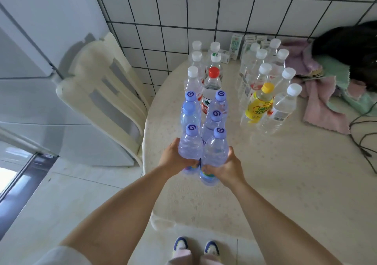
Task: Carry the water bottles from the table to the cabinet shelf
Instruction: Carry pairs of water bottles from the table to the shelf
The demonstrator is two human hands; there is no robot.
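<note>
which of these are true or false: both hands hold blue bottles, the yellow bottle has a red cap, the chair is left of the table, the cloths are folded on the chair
1. Both hands hold blue bottles: true. The left hand and right hand each grip a blue bottle.
2. The yellow bottle has a red cap: false, it is yellow.
3. The chair stands left of the table: true.
4. The cloths are folded on the chair: false, they lie rumpled on the table.

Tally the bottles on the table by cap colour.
Blue caps: 6
White caps: 12
Red cap: 1
Yellow cap: 1
Total: 20
</note>
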